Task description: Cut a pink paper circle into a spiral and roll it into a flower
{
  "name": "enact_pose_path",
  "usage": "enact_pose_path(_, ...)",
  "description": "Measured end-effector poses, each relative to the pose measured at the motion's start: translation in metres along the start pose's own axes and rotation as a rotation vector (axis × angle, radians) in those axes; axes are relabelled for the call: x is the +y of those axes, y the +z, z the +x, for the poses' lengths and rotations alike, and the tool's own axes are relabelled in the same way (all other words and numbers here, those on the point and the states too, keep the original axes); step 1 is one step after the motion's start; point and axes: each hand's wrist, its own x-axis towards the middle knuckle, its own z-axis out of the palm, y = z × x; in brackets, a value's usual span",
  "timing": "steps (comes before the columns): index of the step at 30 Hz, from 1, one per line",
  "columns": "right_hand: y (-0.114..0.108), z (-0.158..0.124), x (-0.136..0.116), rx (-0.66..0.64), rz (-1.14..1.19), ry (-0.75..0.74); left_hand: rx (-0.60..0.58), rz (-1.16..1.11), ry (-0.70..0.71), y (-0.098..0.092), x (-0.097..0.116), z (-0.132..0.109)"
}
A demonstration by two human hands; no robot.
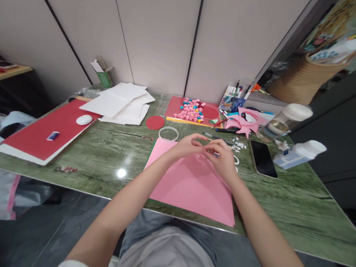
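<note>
Pink paper sheets (pixel 192 188) lie on the green table in front of me. Over their far edge, my left hand (pixel 192 145) and my right hand (pixel 221 154) meet with fingertips together. Both hands have their fingers bent into a pinch around something small; it is too small and hidden to name. A clear, roundish item (pixel 199 156) shows faintly just under the fingers, on or above the pink paper. Left of my hands lies a white ring (pixel 168 134).
Beyond my hands are pink paper balls (pixel 193 110), a red disc (pixel 155 122) and pink scraps (pixel 244 119). A phone (pixel 263 158) and two bottles (pixel 278 123) stand or lie right. White sheets (pixel 118 101) and red board (pixel 41 132) lie left.
</note>
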Motion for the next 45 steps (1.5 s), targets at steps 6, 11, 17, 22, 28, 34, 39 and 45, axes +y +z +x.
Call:
enact_pose_path(6, -0.003, 0.001, -0.003, 0.044, -0.014, 0.016, -0.036, -0.134, -0.02, 0.007, -0.001, 0.0)
enact_pose_path(11, -0.003, 0.001, -0.005, 0.048, -0.024, 0.001, -0.045, -0.128, -0.02, 0.01, 0.0, -0.001)
enact_pose_path(17, -0.003, 0.001, -0.005, 0.045, -0.002, 0.007, -0.001, -0.157, 0.014, 0.005, -0.005, 0.002)
enact_pose_path(22, -0.005, 0.001, -0.004, 0.003, 0.0, -0.007, 0.013, -0.164, 0.006, -0.001, -0.004, 0.003)
enact_pose_path(28, 0.0, 0.0, -0.001, -0.105, 0.026, -0.076, -0.024, -0.05, -0.003, -0.002, 0.003, 0.0)
enact_pose_path(34, 0.002, -0.001, 0.0, -0.031, 0.006, -0.051, 0.023, -0.017, 0.002, 0.002, 0.0, 0.002)
enact_pose_path(39, -0.001, 0.0, -0.003, 0.057, 0.002, 0.004, 0.028, -0.108, 0.002, 0.007, 0.001, 0.0)
enact_pose_path(45, -0.002, 0.001, -0.005, 0.061, -0.004, 0.011, 0.012, -0.155, 0.003, 0.014, 0.004, -0.002)
